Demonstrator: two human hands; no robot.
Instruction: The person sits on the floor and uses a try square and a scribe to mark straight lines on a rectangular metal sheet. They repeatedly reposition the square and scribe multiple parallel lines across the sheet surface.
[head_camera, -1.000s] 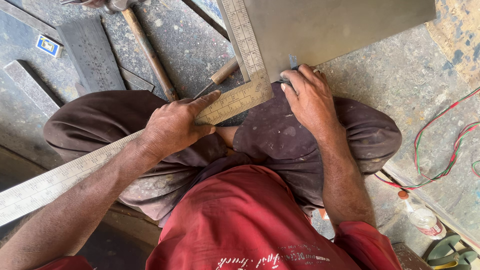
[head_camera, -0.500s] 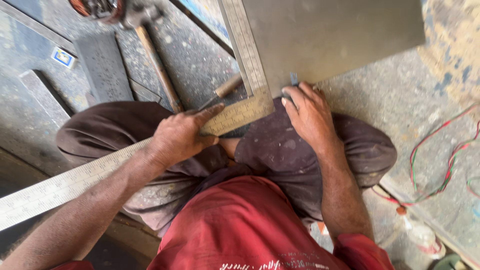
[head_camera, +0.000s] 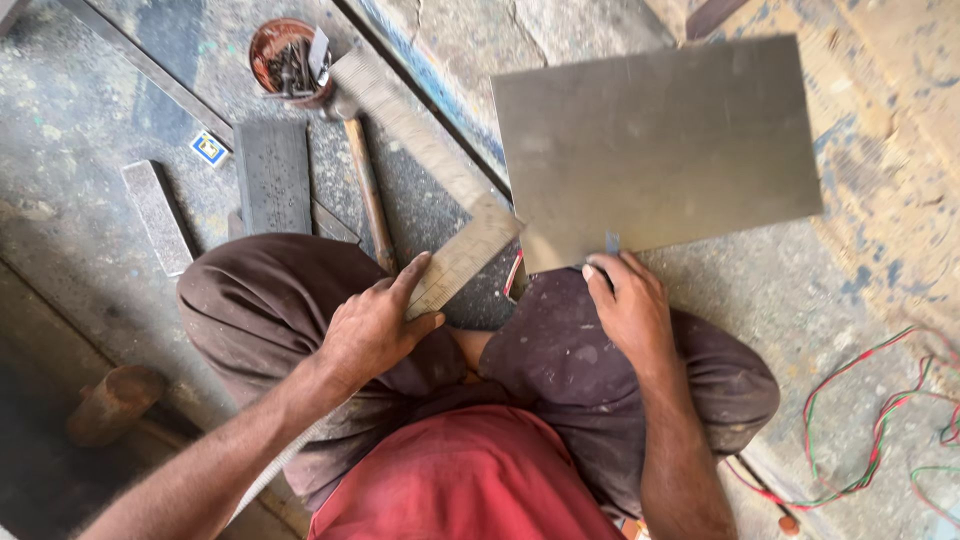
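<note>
A concrete floor (head_camera: 880, 330), stained and paint-flecked, filled the head view, and the person sat on it cross-legged in brown trousers (head_camera: 300, 300) and a red shirt (head_camera: 470, 480). A rectangular metal sheet (head_camera: 660, 150) lay flat on the floor in front of the knees, its near edge just above the right knee. A steel square (head_camera: 440, 190) lay with one arm running along the sheet's left edge and its corner at the sheet's near left corner, while the other arm slanted back over the left knee. The left hand (head_camera: 375, 330) clasped that slanted arm, thumb under it and index finger stretched along its top. The right hand (head_camera: 625, 310) rested on the right knee with fingers curled, their tips at the sheet's near edge over a small blue object that was too small to tell; whether they pinched it could not be told. Left of the square lay a hammer (head_camera: 365, 185), a dark flat block (head_camera: 272, 178) and a grey bar (head_camera: 158, 215). A round tin (head_camera: 285, 60) of nails stood beyond them. Red and green wires (head_camera: 870, 440) trailed at the right.
</note>
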